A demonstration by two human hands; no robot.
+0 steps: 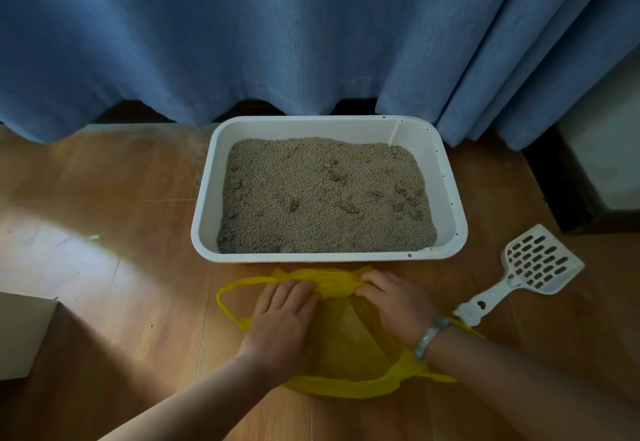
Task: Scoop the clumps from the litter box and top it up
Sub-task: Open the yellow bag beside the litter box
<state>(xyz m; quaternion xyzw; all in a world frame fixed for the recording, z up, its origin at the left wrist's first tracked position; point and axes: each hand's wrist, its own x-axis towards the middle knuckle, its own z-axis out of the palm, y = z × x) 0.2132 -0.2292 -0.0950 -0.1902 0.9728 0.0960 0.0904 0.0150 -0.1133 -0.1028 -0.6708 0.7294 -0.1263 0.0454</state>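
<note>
A pale green bangle (431, 336) circles the right wrist.

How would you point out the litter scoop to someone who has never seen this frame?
Start at the white litter box on the wooden floor below the blue curtain. Off its near right corner lies the scoop, handle pointing toward the right hand gripping the yellow bag. It is the only white tool with a slotted head.
</note>
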